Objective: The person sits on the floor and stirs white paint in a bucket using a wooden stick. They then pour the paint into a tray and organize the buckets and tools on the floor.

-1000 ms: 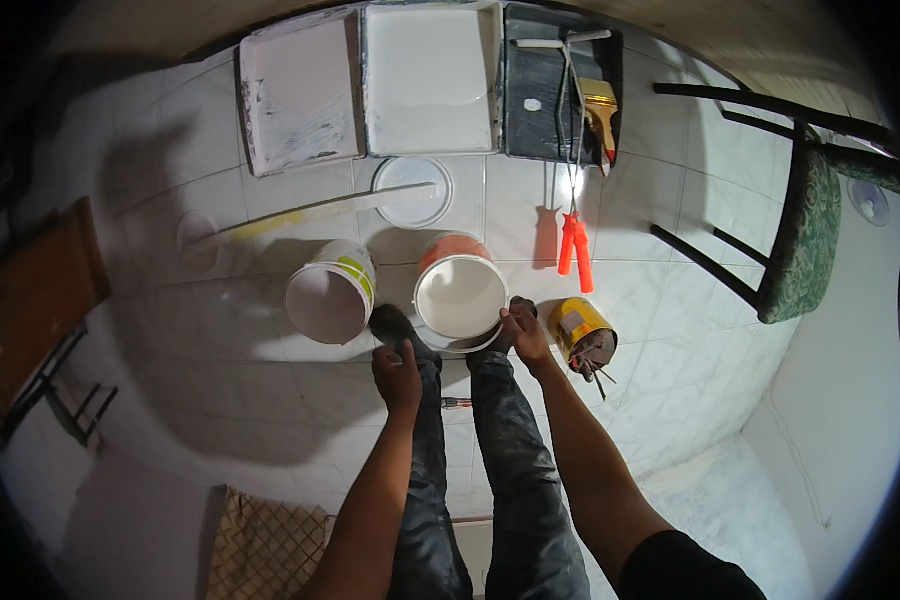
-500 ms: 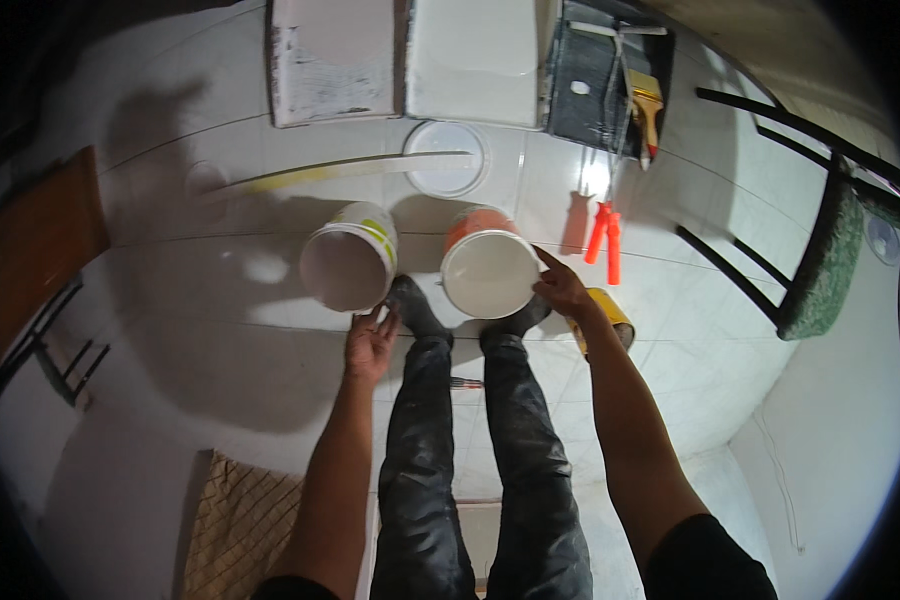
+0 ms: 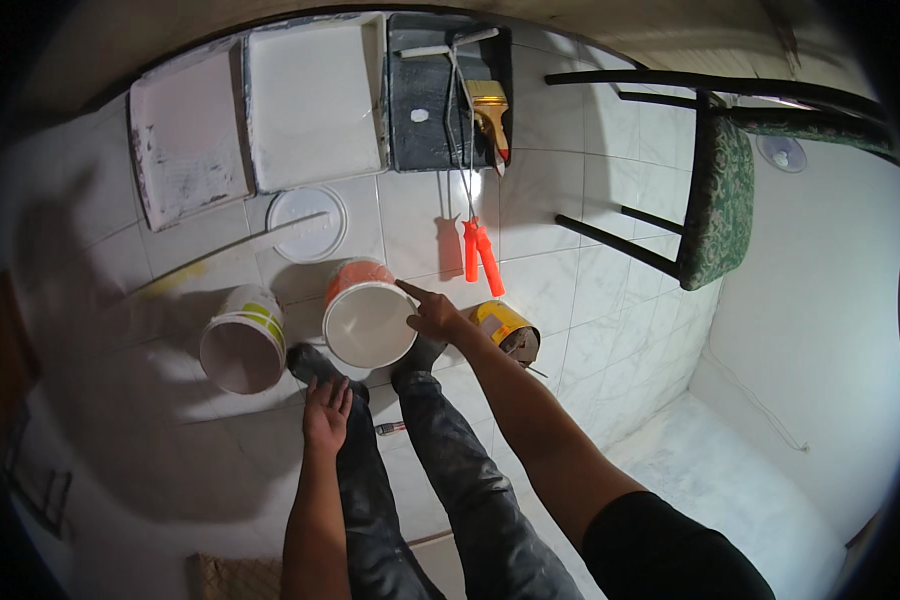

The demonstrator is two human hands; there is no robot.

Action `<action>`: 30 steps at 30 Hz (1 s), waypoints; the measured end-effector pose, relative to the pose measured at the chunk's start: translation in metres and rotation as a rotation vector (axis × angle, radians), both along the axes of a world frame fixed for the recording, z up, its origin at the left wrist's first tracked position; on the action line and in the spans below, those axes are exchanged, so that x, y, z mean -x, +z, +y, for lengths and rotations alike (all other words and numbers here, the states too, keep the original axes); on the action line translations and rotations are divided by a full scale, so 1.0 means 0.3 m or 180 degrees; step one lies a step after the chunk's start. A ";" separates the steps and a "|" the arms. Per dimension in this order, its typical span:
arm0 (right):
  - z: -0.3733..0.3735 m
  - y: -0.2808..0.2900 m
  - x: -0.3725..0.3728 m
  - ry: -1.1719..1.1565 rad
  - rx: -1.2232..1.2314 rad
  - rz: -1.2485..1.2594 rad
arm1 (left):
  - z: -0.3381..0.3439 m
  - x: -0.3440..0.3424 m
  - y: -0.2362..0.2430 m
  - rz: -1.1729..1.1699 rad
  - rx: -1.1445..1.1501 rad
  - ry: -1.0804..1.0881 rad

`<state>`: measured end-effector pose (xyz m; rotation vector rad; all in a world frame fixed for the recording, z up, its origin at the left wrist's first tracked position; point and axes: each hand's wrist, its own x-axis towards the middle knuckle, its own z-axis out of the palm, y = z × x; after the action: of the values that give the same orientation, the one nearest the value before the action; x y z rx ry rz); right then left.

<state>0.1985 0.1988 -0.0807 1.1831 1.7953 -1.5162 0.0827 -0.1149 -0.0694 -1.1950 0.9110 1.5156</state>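
My right hand (image 3: 437, 316) is at the right rim of an orange-and-white bucket (image 3: 370, 325), index finger along its outside and thumb at the edge; I take it as gripping the bucket, which holds whitish paint. My left hand (image 3: 327, 412) is open, palm partly up and fingers apart, over my left shoe and below that bucket. It touches neither bucket. To its left, a white-and-green bucket (image 3: 242, 355) with pale pinkish contents tilts toward me. Beyond the buckets, a long paint-marked stick (image 3: 220, 257) lies across a round white lid (image 3: 307, 225).
Two paint trays, pinkish (image 3: 192, 135) and white (image 3: 315, 105), stand at the back beside a black tray (image 3: 425, 115) with roller frames and a wide brush (image 3: 488, 105). Orange handles (image 3: 480, 258) jut forward. A yellow tin (image 3: 505, 330) and a green-cushioned chair (image 3: 718, 200) are right.
The view has turned right, so the scene sits further left. My left hand has come away from the white-and-green bucket and opened. My right hand stays at the orange-and-white bucket's rim.
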 end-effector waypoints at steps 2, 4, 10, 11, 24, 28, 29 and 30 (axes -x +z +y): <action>-0.022 -0.009 -0.014 -0.0099 -0.0221 0.0265 | -0.003 -0.001 -0.006 0.0023 -0.0153 -0.0176; -0.062 -0.009 -0.041 -0.0386 -0.0405 0.0473 | -0.010 -0.001 0.000 0.0082 -0.0276 -0.0476; -0.165 0.121 -0.144 -0.1033 -0.0817 0.0642 | -0.011 0.022 0.112 -0.0052 0.0426 -0.1417; -0.152 0.213 -0.143 -0.1154 -0.0508 0.0416 | -0.034 0.025 0.141 -0.0050 0.0492 -0.1467; 0.262 0.950 -0.325 -0.4883 0.0519 0.0675 | 0.252 0.151 0.458 0.0606 0.0251 -0.2899; 0.534 0.724 -0.350 -0.4893 -0.0211 0.0789 | 0.485 0.168 0.423 0.0974 -0.0129 -0.3138; 0.613 0.648 -0.358 -0.4826 -0.0323 0.0862 | 0.525 0.161 0.386 0.1054 -0.0162 -0.3109; 0.685 0.567 -0.371 -0.4766 -0.0422 0.0924 | 0.561 0.151 0.350 0.1128 -0.0181 -0.3089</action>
<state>0.3098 0.4043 0.0895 2.7860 0.9822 -2.3410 0.0375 0.0534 0.0355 -0.3041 1.3981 0.9282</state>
